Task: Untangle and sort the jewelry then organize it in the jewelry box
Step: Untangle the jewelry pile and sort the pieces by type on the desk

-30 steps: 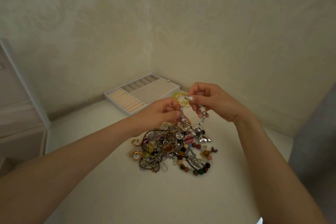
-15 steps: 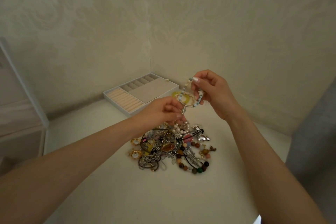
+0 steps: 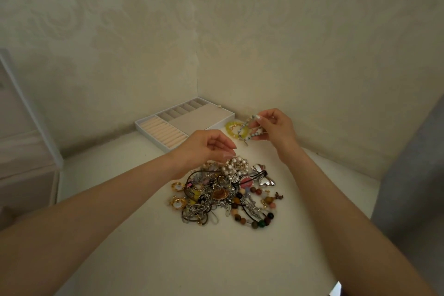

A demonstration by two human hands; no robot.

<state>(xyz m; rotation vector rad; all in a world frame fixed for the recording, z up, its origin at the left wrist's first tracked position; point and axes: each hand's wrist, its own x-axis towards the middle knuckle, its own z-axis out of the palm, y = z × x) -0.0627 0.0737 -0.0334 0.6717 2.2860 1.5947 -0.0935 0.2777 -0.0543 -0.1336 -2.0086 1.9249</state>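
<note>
A tangled pile of jewelry (image 3: 225, 194) lies on the cream table: chains, dark cords, wooden beads, gold earrings, a pearl cluster and a silver butterfly clip (image 3: 263, 176). My right hand (image 3: 276, 127) pinches a pale blue beaded bracelet (image 3: 251, 127) and holds it up above the table, to the right of the jewelry box. Over the pile's back edge hovers my left hand (image 3: 206, 148), fingers loosely curled and holding nothing. A yellow beaded bracelet (image 3: 231, 125) lies on the table by the box. The white jewelry box (image 3: 153, 120) stands open at the back, with ring rolls and small compartments.
Patterned walls meet in a corner right behind the box. A white cabinet (image 3: 21, 142) stands at the left edge. A grey surface (image 3: 413, 175) borders the table on the right. Bare tabletop (image 3: 192, 259) stretches in front of the pile.
My right hand pulled the pale blue bracelet free of the pile and lifted it up and to the right. My left hand let go and now hovers over the pile.
</note>
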